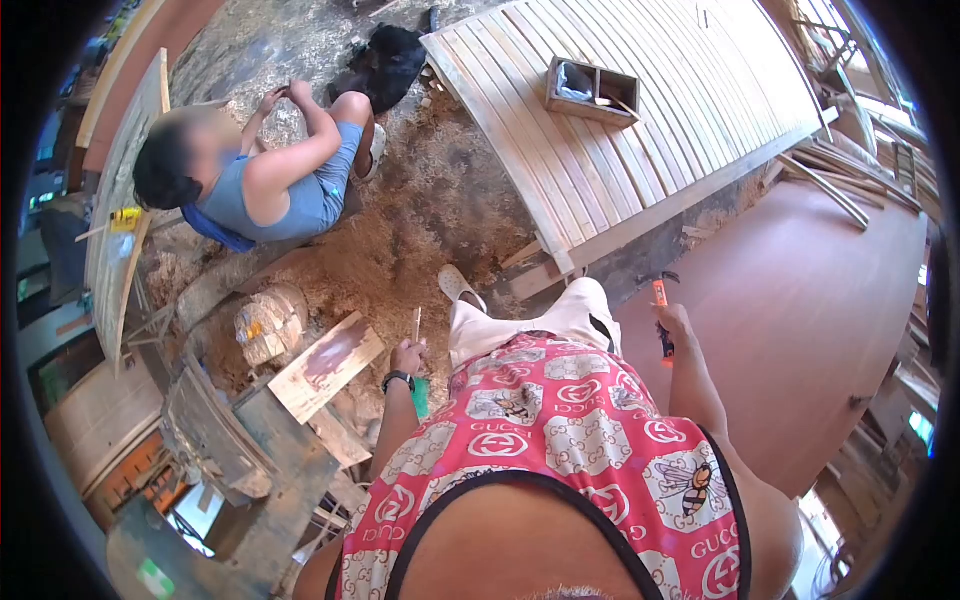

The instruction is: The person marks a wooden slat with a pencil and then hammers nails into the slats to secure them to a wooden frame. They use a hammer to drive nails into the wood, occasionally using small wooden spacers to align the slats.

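My right hand (674, 320) is wrapped round a hammer (660, 292) with an orange and black handle; its dark head points away from me. The hammer overlaps a large reddish-brown panel in this view. Low at my left side, my left hand (408, 356) is closed, with a dark watch on the wrist. A thin pale stick-like piece (417, 322) rises from its fingers, its exact kind too small to make out. Just below that hand shows a green patch (420, 398). A board (327, 367) with a dark stain lies left of it.
Ahead stands a slatted wooden panel (600, 190) carrying a divided wooden box (593, 92). The reddish-brown panel (790, 310) fills the right. A person (290, 185) sits at the left, near a black dog (385, 68). Sawdust covers the ground (400, 230); timber strips (835, 185) lie far right.
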A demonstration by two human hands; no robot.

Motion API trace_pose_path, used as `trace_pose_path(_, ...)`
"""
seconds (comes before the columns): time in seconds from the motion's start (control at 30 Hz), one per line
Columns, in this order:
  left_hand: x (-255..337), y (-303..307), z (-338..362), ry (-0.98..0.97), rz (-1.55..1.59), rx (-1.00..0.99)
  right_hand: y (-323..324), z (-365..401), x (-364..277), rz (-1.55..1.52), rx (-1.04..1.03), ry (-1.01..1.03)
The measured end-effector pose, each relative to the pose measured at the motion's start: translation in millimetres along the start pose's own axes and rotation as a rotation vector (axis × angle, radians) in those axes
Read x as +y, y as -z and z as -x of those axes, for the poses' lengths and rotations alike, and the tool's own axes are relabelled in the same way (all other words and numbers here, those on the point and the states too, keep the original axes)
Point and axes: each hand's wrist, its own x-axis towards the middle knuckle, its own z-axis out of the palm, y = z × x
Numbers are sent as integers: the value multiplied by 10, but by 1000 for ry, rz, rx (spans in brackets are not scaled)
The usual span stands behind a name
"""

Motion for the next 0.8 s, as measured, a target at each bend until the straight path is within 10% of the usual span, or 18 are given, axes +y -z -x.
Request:
trace_pose_path(0.37,-131,1654,-188,145,137,177,-981,809,-382,-18,-28,33)
trace_pose_path(0.8,1015,1610,-956,-20,46,-113,-1375,1009,-735,188,-85,133)
